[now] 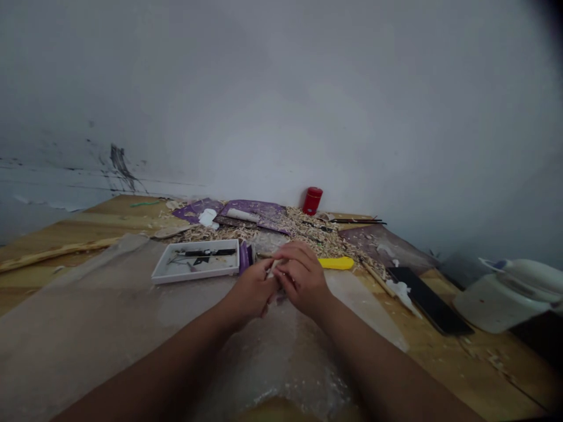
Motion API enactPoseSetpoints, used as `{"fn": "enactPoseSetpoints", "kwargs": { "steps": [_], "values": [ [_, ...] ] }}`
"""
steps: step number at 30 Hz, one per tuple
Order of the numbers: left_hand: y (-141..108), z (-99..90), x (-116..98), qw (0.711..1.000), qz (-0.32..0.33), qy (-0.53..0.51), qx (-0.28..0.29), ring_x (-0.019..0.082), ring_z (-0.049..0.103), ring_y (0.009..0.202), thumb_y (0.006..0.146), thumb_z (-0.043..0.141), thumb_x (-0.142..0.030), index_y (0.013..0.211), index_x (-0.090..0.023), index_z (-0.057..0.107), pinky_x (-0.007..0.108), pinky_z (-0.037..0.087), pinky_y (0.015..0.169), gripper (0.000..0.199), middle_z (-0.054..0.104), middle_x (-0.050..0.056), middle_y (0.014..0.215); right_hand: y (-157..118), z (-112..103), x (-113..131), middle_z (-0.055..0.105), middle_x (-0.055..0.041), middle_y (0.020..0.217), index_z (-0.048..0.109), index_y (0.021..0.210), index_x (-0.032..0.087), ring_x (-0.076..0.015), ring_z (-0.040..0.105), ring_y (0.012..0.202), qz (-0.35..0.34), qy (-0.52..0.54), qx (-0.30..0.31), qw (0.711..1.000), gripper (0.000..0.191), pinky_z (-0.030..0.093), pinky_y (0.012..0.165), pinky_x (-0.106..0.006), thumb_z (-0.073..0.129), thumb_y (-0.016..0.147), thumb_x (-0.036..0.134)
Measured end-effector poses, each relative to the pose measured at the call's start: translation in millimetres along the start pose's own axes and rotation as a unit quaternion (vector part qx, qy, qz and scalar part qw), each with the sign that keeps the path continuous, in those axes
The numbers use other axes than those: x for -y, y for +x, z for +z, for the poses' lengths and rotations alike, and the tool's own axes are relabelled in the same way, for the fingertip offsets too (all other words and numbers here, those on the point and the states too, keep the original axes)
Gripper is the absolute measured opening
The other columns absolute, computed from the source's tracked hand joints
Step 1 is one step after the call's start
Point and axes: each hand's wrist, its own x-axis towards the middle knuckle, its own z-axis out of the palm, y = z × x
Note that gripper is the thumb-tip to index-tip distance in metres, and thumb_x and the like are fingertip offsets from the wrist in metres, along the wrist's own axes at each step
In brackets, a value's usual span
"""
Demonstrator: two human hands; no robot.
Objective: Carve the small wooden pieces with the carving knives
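Note:
My left hand [255, 288] and my right hand [303, 278] meet above the plastic-covered middle of the table. Between their closed fingers is a small pale piece of wood [273, 268], mostly hidden by the fingers. From behind my right hand a yellow handle [338, 263] sticks out to the right; whether that hand touches it I cannot tell. Just left of the hands stands a shallow white tray [159, 264] with dark slim tools [204, 253] in it. Wood shavings [314, 231] are heaped beyond the fingers.
A red can [312, 201] stands by the wall. Purple sheets [264, 209] lie among the shavings. On the right are a black phone-like slab [433, 302], crumpled white tissue [401, 290] and a white container [492, 302]. A long peeled stick [61, 252] lies at the left.

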Motion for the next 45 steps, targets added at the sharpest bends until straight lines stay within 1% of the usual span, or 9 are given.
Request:
{"fn": "enactPoseSetpoints", "kwargs": {
  "steps": [4,8,15,24,31,35,38,42,45],
  "values": [
    [-0.8,-1.2,0.6,0.998,-0.015,-0.047,0.043,0.004,0.029,0.025,0.079,0.045,-0.034,0.108,-0.017,0.044,0.016,0.03,0.029,0.033,0.039,-0.011,0.041,-1.2,-4.6,-19.3,0.061,-0.0046,0.086,0.053,0.068,0.02,-0.0186,0.053,0.088,0.127,-0.011,-0.1,0.987,0.009,0.041,0.081,-0.04,0.055,0.076,0.017],
    [-1.7,1.2,-0.1,0.996,-0.021,-0.064,0.065,0.005,0.033,0.025,0.081,0.041,-0.039,0.11,-0.013,0.045,0.018,0.033,0.032,0.039,0.046,-0.007,0.042,-2.2,-4.4,-26.7,0.057,-0.0035,0.084,0.053,0.07,0.019,-0.0157,0.054,0.081,0.232,0.124,-0.144,0.954,0.01,0.045,0.071,-0.033,0.053,0.079,0.023],
    [-2.5,1.5,1.7,0.994,0.008,-0.081,0.068,0.004,0.032,0.027,0.082,0.036,-0.047,0.103,-0.013,0.048,0.02,0.038,0.036,0.041,0.047,-0.007,0.045,2.0,-2.5,-2.9,0.054,-0.0011,0.077,0.062,0.072,0.022,-0.0154,0.053,0.075,0.174,0.082,-0.115,0.975,0.003,0.043,0.069,-0.032,0.06,0.075,0.022],
    [-4.1,0.8,-3.2,0.997,0.019,-0.042,0.054,0.005,0.025,0.024,0.081,0.043,-0.036,0.111,-0.015,0.044,0.018,0.035,0.031,0.037,0.031,-0.013,0.037,-1.6,1.6,-9.3,0.053,-0.0032,0.077,0.065,0.074,0.021,-0.017,0.05,0.077,0.135,-0.009,-0.064,0.989,0.003,0.042,0.069,-0.033,0.062,0.072,0.022],
    [-2.1,2.3,-2.2,0.998,0.02,0.067,-0.002,0.006,0.033,0.026,0.079,0.044,-0.028,0.11,-0.017,0.043,0.016,0.028,0.025,0.034,0.037,-0.01,0.043,3.0,5.1,0.5,0.047,0.0015,0.057,0.06,0.06,0.018,-0.0133,0.046,0.059,0.21,0.033,-0.07,0.975,0.012,0.036,0.056,-0.027,0.061,0.072,0.022],
    [-1.6,2.0,-1.9,0.997,0.018,0.078,-0.011,0.006,0.035,0.027,0.078,0.044,-0.027,0.109,-0.017,0.044,0.016,0.027,0.025,0.033,0.037,-0.01,0.043,4.0,7.2,0.9,0.045,0.0037,0.055,0.058,0.057,0.017,-0.0102,0.043,0.052,0.298,0.116,-0.035,0.947,0.015,0.033,0.05,-0.023,0.062,0.07,0.024],
    [-2.1,1.9,-2.5,0.998,0.013,0.059,0.0,0.006,0.032,0.026,0.078,0.044,-0.028,0.11,-0.016,0.043,0.016,0.028,0.026,0.034,0.036,-0.011,0.041,2.1,5.4,0.4,0.047,0.0031,0.056,0.058,0.058,0.017,-0.0103,0.043,0.053,0.295,0.112,-0.014,0.949,0.015,0.034,0.05,-0.023,0.061,0.071,0.025],
    [-2.6,1.2,-1.1,0.999,0.015,0.006,0.029,0.005,0.026,0.025,0.08,0.043,-0.032,0.114,-0.017,0.041,0.017,0.029,0.029,0.037,0.033,-0.012,0.037,-1.3,-4.7,-3.5,0.05,-0.0003,0.064,0.061,0.065,0.018,-0.0144,0.047,0.067,0.147,-0.031,-0.071,0.986,0.009,0.037,0.065,-0.029,0.059,0.073,0.022],
    [-0.9,-0.2,2.5,0.999,0.016,-0.035,0.032,0.005,0.026,0.025,0.081,0.042,-0.033,0.111,-0.018,0.042,0.017,0.029,0.03,0.034,0.033,-0.012,0.035,-0.1,-13.7,-14.7,0.051,-0.0005,0.069,0.058,0.071,0.019,-0.0146,0.048,0.072,0.161,-0.027,-0.175,0.971,0.005,0.038,0.069,-0.03,0.058,0.075,0.022]
  ]
}}
